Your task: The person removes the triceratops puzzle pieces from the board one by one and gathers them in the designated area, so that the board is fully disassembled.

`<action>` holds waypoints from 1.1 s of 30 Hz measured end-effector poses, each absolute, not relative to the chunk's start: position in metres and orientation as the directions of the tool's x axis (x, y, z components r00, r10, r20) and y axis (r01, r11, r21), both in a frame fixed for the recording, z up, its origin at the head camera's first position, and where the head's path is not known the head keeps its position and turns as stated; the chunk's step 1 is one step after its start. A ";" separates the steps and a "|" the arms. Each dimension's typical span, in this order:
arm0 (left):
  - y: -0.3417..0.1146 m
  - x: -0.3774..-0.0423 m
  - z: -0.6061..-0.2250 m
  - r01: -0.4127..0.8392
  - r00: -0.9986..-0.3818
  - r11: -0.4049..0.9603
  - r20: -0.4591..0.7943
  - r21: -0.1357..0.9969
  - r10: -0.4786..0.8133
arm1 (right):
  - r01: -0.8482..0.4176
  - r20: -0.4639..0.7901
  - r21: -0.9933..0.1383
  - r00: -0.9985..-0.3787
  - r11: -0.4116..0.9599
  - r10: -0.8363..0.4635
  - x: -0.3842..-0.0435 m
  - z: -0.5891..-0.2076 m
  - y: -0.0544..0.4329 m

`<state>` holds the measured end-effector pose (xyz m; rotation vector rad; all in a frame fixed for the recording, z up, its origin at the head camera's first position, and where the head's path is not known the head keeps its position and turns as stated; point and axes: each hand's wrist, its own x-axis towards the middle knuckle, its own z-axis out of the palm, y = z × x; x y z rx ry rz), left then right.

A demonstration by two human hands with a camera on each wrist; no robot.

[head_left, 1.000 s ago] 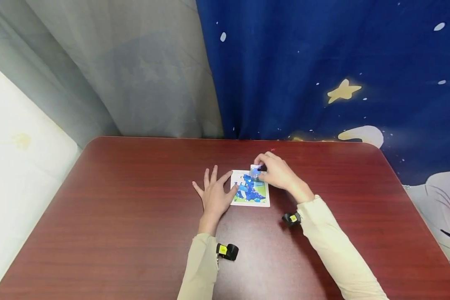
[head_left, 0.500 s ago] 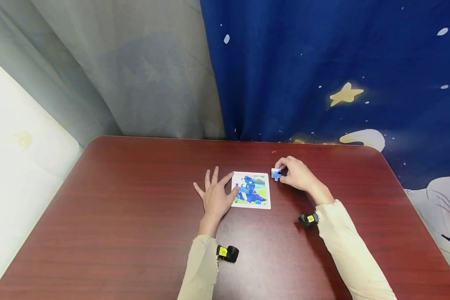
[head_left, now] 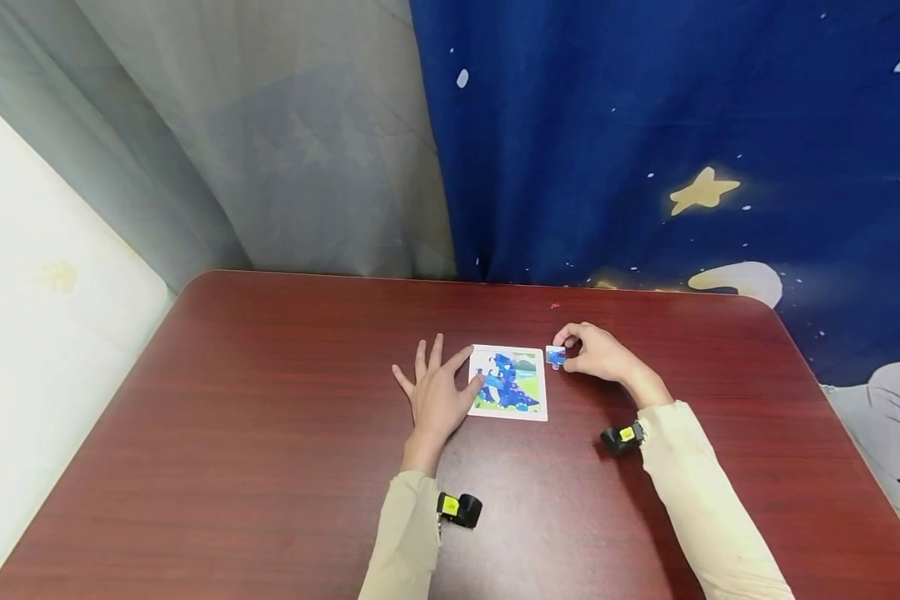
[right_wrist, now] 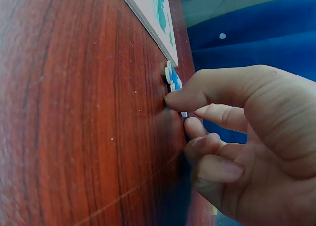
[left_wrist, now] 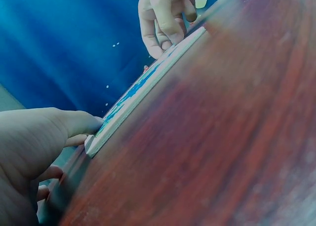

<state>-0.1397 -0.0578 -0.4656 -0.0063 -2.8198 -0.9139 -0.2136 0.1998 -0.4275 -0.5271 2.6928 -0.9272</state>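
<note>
A square jigsaw puzzle (head_left: 506,416) in a white frame lies on the table, showing a blue dinosaur on a green and pale ground. My left hand (head_left: 437,398) spreads its fingers at the puzzle's left side. Its thumb (left_wrist: 81,123) rests on the frame, and the index fingertip is at the upper left corner. Just right of the frame, my right hand (head_left: 602,353) pinches a small blue and white puzzle piece (head_left: 556,356) between thumb and index finger. In the right wrist view the puzzle piece (right_wrist: 172,78) is low over the wood near the frame's corner, partly hidden by the thumb.
The dark red wooden table (head_left: 270,450) has rounded back corners. A tiny red bit (head_left: 555,306) lies near its back edge. Behind hang a grey curtain (head_left: 300,150) and a blue curtain (head_left: 555,150) with stars. A black strap with a yellow tag (head_left: 459,507) is on the left wrist.
My right hand has carried the puzzle piece from over the puzzle's upper edge to the table area on its right. The left hand stays at the frame. The head view has shifted slightly.
</note>
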 end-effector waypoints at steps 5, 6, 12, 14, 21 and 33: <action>-0.057 -0.140 -0.465 0.057 -0.986 0.812 0.161 0.581 -0.046 | -0.235 -0.115 -0.672 -0.903 0.702 -0.413 -0.213 -0.427 0.200; -0.057 -0.139 -0.465 0.057 -0.986 0.813 0.161 0.580 -0.045 | -0.236 -0.112 -0.676 -0.904 0.698 -0.414 -0.213 -0.427 0.200; -0.057 -0.139 -0.464 0.052 -0.986 0.809 0.158 0.586 -0.051 | -0.234 -0.104 -0.691 -0.904 0.684 -0.415 -0.213 -0.428 0.199; -0.057 -0.139 -0.464 0.051 -0.987 0.807 0.154 0.589 -0.050 | -0.232 -0.096 -0.690 -0.910 0.686 -0.404 -0.212 -0.427 0.199; -0.058 -0.139 -0.464 0.055 -0.986 0.808 0.161 0.587 -0.050 | -0.307 0.010 -0.668 -0.915 0.678 -0.404 -0.209 -0.420 0.186; -0.058 -0.140 -0.464 0.053 -0.985 0.826 0.168 0.562 -0.051 | -0.493 -0.013 -0.601 -0.781 0.630 -0.624 -0.204 -0.413 0.137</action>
